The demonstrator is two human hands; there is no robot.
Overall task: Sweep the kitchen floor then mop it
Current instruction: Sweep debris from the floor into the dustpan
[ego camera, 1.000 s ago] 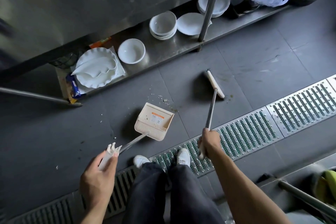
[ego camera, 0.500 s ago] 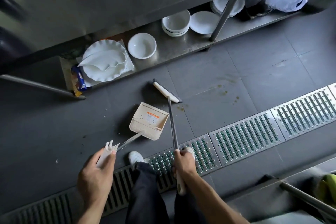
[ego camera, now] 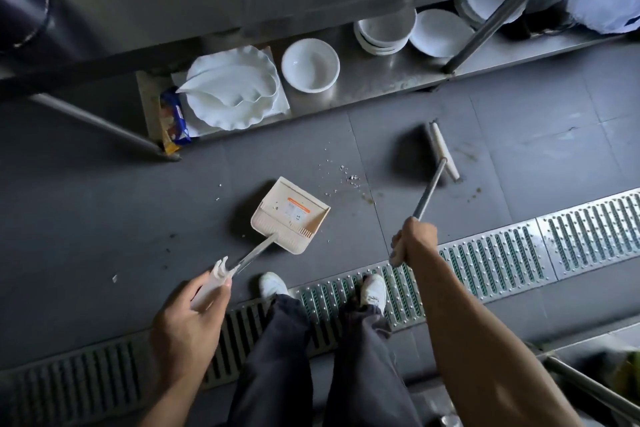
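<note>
A beige dustpan rests on the dark tile floor, its mouth facing up and right. My left hand grips the dustpan's long handle. My right hand is closed around the metal pole of a broom. The broom head, cream-backed with dark bristles, sits on the floor to the right of the dustpan. A scatter of pale crumbs lies between the dustpan's mouth and the broom head.
A steel table's low shelf holds white bowls, scalloped plates and a snack packet. A table leg meets the floor behind the broom. A metal drain grate runs under my white shoes.
The broom head has swung back out to the right, away from the dustpan. My right hand moved up and right with the pole. The dustpan stays put.
</note>
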